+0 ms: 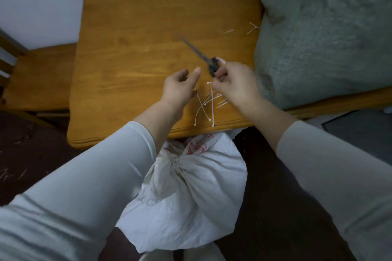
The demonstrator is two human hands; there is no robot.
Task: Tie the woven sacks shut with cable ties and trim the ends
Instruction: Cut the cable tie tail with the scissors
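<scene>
A white woven sack with red print stands on the floor below the table's near edge, its neck gathered into a bunch. Several white cable ties lie on the wooden table near that edge. My right hand grips the black handles of a pair of scissors, whose blurred blades point up and left over the table. My left hand hovers just left of it, above the ties, fingers loosely apart and holding nothing.
A large grey-green sack lies on the table's right side. Trimmed tie ends rest beside it. A wooden chair stands to the left. More offcuts litter the dark floor.
</scene>
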